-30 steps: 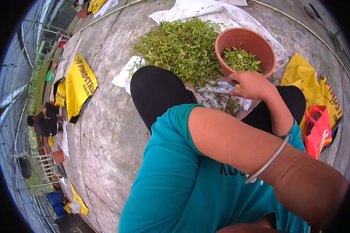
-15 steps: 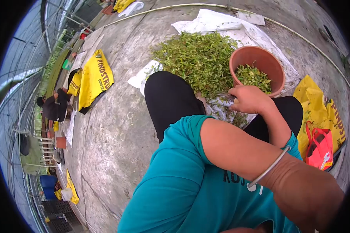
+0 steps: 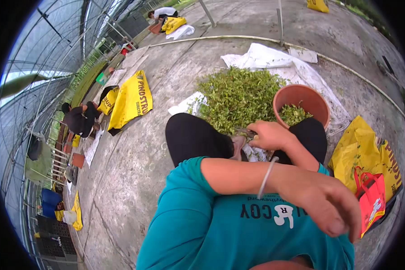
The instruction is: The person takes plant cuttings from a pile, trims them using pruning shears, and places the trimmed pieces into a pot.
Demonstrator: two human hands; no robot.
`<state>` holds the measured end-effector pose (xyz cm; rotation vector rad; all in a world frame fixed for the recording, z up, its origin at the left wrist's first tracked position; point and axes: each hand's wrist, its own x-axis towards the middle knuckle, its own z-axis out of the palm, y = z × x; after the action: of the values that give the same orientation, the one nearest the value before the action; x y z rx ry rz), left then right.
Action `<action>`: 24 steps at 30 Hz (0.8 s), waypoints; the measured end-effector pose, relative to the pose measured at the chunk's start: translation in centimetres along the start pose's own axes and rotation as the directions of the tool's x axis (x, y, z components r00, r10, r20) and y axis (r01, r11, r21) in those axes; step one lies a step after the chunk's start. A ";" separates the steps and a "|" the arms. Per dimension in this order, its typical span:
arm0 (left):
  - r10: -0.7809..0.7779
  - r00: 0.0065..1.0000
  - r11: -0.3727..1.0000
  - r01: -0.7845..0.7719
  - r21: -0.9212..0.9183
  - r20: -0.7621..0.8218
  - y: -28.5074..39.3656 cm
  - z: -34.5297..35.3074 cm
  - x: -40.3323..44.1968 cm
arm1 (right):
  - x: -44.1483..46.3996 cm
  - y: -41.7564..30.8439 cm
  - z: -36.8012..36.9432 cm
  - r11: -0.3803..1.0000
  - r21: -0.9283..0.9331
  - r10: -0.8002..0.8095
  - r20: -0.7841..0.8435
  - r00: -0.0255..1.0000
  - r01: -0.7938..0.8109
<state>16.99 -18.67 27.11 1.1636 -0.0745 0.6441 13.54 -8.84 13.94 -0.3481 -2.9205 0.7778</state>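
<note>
My right hand [image 3: 271, 136] is closed at the near edge of a heap of green leafy cuttings [image 3: 238, 94]. A slim grey tool [image 3: 244, 132] pokes out from its fingers; its exact kind is hard to make out. My left hand [image 3: 317, 195], below a bangle on the wrist, hangs across my chest with bent, parted fingers and nothing visible in it. It is close to a red bag [image 3: 372, 202]. Just beyond my right knee, a terracotta-coloured pot [image 3: 320, 108] tilts towards me, with leafy cuttings [image 3: 292, 114] inside.
A white sheet [image 3: 256, 56] lies under and behind the heap. Yellow substrate bags lie to the right [image 3: 353, 144] and left [image 3: 132, 101]. One person [image 3: 79, 119] crouches at the left, another person [image 3: 166, 12] at the far top. A pale pipe [image 3: 220, 37] crosses the concrete floor.
My view has tilted up, showing more floor and the far person. My left hand has swung up and inward from the lower right. My right hand stays by the heap's edge.
</note>
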 end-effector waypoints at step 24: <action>-0.128 0.955 0.936 0.206 0.286 -0.268 -2.6 -3.0 -18.8 | -7.3 -4.2 7.9 -0.173 0.937 0.360 0.348 0.866 -0.304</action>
<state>2.09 -24.79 16.63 1.3671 0.3469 0.6575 18.57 -17.96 8.90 -0.8752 -1.2103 2.6108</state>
